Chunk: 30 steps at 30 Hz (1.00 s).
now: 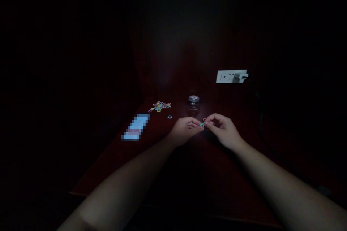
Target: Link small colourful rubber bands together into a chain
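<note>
Between the fingertips of both hands is a small green band (202, 124). My left hand (187, 130) pinches its left side, and my right hand (222, 129) pinches its right side. An orange ring (204, 119) shows just behind the fingertips. Beyond the hands stands a clear jar (193, 103) with a lid on it. A pile of colourful rings (160, 106) lies to the left of the jar. One blue ring (169, 117) lies apart from the pile, nearer my left hand.
A bright, pixelated flat object (136, 127) lies on the dark red table (108, 168) at the left. On the wall behind, a white socket plate (227, 76) holds a plug, with a dark cable running down at the right. The surroundings are very dark.
</note>
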Tool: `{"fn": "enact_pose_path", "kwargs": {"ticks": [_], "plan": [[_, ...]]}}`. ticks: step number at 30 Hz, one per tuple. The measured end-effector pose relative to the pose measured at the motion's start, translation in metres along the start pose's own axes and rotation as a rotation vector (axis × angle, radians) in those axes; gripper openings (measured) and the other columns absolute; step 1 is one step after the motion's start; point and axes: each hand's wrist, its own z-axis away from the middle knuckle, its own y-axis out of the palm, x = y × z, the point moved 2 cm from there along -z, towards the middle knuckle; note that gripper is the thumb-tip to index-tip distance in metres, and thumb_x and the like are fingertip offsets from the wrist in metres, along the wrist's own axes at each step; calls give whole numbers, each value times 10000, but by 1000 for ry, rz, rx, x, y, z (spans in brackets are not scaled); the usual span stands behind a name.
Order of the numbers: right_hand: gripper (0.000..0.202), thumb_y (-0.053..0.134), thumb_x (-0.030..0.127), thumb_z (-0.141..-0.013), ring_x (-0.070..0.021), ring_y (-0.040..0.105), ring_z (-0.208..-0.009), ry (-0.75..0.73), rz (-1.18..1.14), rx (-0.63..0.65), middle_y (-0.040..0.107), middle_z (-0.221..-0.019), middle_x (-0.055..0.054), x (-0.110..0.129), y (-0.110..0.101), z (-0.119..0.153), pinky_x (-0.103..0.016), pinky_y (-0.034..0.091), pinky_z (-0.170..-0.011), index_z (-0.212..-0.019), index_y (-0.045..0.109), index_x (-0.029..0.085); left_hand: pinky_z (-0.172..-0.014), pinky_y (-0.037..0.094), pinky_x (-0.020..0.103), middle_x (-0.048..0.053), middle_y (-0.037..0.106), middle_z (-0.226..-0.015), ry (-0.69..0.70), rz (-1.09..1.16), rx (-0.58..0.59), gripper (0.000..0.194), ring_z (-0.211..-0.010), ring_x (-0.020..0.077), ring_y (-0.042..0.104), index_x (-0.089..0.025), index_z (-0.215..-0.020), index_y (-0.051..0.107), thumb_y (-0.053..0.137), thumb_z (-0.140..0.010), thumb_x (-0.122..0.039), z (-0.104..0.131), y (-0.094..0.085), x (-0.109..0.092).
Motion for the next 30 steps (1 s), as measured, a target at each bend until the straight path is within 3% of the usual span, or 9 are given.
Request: {"fn": "enact_pose_path", "kwargs": {"ticks": [5,14,20,25,27,30], "plan": [[174,623,337,-776,-134,513,-607,-2,25,3,592,-685,-19,1,2,1,-261,394,-566,-753,576,171,-636,462,225,56,682,-742,-9,-66,0,123,-641,100,597,-97,-758,623,646,-728,-214,1,0,-3],[177,589,341,-788,-133,506,-585,55,12,-77,547,-618,6,-4,-3,-3,-254,388,-564,-735,530,183,-633,454,224,61,674,-758,-18,-170,76,147,-650,106,589,-106,-774,593,557,-794,-247,5,4,-8],[214,571,374,-802,-130,508,-586,69,-20,77,561,-620,-2,-4,4,-1,-255,380,-563,-723,515,184,-638,449,232,51,662,-752,-38,-202,47,134,-651,107,578,-114,-777,573,536,-801,-241,5,3,-6],[204,582,364,-795,-117,466,-551,94,21,-28,533,-600,12,-5,-1,-1,-247,356,-535,-735,521,179,-630,441,233,43,658,-750,-19,-256,129,181,-656,113,576,-124,-765,592,520,-813,-283,6,5,-5],[212,574,369,-805,-117,468,-548,99,14,18,536,-598,12,-6,1,-1,-251,361,-541,-733,519,178,-623,437,231,43,659,-745,-23,-251,133,175,-652,113,573,-125,-757,587,517,-810,-276,6,6,-4],[220,552,381,-822,-133,506,-584,105,-23,186,568,-629,-4,-8,5,0,-261,379,-561,-742,515,180,-611,428,225,42,664,-741,-34,-241,126,140,-643,110,569,-125,-755,582,537,-787,-254,6,7,-2]]}}
